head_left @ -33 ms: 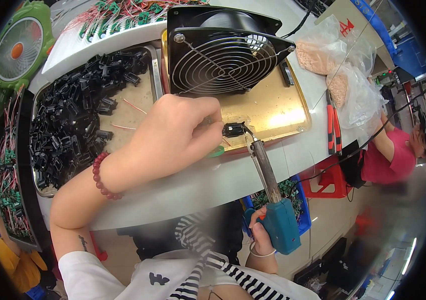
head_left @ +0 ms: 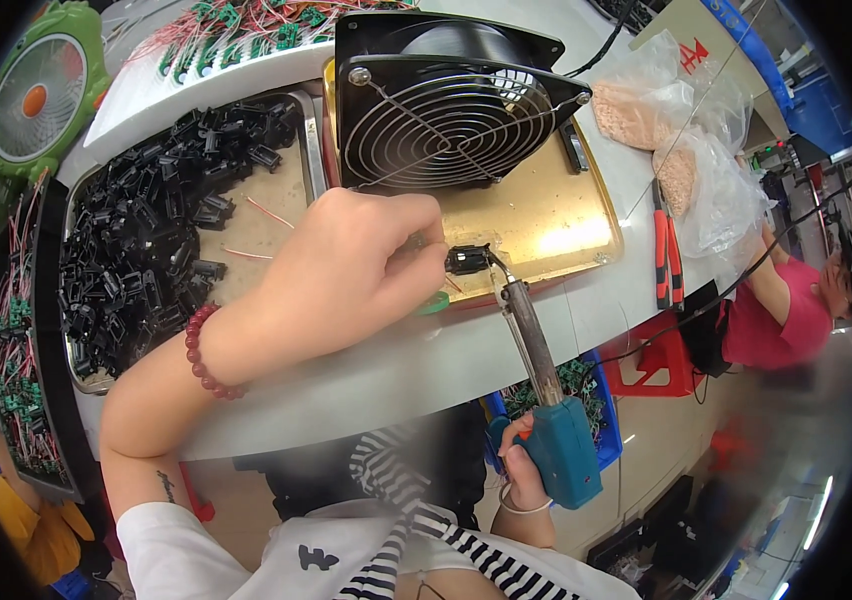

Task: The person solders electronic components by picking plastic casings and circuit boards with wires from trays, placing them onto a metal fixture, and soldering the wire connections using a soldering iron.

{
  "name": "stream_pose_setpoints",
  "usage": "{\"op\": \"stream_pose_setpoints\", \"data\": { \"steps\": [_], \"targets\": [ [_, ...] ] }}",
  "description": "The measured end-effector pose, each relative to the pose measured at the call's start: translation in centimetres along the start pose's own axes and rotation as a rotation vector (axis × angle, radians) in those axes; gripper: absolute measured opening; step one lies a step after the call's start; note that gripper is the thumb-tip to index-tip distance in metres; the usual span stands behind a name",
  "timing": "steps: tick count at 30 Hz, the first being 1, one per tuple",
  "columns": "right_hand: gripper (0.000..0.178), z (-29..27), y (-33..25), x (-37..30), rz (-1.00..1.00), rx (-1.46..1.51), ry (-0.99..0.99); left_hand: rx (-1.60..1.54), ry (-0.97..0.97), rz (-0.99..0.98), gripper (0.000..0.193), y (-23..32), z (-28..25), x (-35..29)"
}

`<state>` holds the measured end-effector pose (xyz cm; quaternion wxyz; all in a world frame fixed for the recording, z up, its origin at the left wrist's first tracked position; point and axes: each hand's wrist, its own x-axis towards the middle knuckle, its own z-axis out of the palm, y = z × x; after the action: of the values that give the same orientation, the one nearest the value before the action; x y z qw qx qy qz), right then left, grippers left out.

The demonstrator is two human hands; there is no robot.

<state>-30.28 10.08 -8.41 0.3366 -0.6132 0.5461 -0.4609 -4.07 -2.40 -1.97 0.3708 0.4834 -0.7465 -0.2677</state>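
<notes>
Two hands are working at mid-frame, and I am watching them from afar. My left hand [head_left: 346, 275] is curling closed at the centre of the frame, its fingertips pinching a small black connector [head_left: 466, 260] just to its right, over the lower edge of the brass-coloured tray [head_left: 556, 215]. My right hand [head_left: 526, 480] is gripping the blue handle of the soldering iron [head_left: 536, 370] low in the frame, fingers wrapped fully round it. The iron's long axis is running up and slightly left from that handle, and its tip is meeting the connector from the lower right, so the part is lying between the left fingertips and the iron's tip. The left hand is plainly the nearer one to the part. Behind, toward the top centre, a black fan [head_left: 446, 100] with a wire grille is standing on the tray. To the left, a metal tray of black connectors [head_left: 146, 240] is sitting on the white table [head_left: 396, 380]. Red-handled pliers [head_left: 668, 260] are lying at the right, and plastic bags [head_left: 676, 130] are resting above them.
</notes>
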Motion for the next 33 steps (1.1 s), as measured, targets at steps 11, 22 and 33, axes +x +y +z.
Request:
{"op": "stream_pose_setpoints", "data": {
  "steps": [11,22,33],
  "targets": [
    [0.023,0.5,-0.1,-0.1,0.018,0.089,0.041,0.003,0.020,0.049,0.016,-0.1,0.1,0.1],
    [0.048,0.6,0.2,-0.8,0.121,0.374,0.116,0.029,0.016,0.045,0.015,-0.1,-0.1,0.1],
    [0.046,-0.1,1.7,-1.0,-0.064,0.415,0.108,0.174,0.101,0.261,0.014,0.6,-0.4,-0.2]
  ]
}}
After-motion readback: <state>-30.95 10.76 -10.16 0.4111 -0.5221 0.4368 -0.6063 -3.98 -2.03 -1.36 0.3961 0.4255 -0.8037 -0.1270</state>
